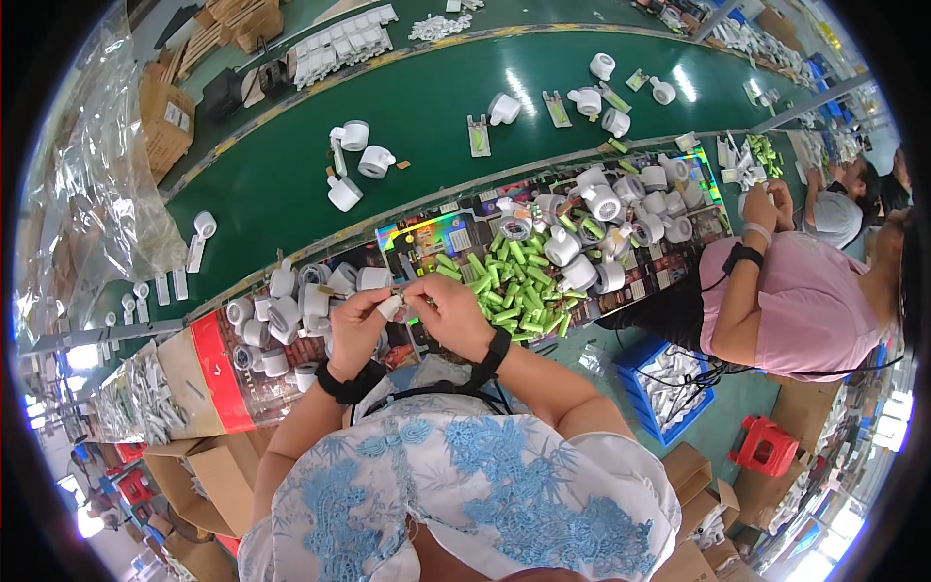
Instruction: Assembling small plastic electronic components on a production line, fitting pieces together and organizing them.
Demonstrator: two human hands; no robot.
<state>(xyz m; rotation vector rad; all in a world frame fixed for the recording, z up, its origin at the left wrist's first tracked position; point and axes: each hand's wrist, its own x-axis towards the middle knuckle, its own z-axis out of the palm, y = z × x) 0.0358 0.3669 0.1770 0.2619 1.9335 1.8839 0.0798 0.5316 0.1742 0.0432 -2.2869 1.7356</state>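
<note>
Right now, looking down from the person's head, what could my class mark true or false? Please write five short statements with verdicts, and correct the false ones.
1. The left hand and right hand are held wide apart. False: their fingertips come close together.
2. Black bands circle both wrists. True.
3. The heap of green cylinders lies to the left of both hands. False: it lies to the right of them.
4. White rounded housings sit on the long green surface. True.
5. The nearest co-worker wears a green top. False: the top is pink.
</note>
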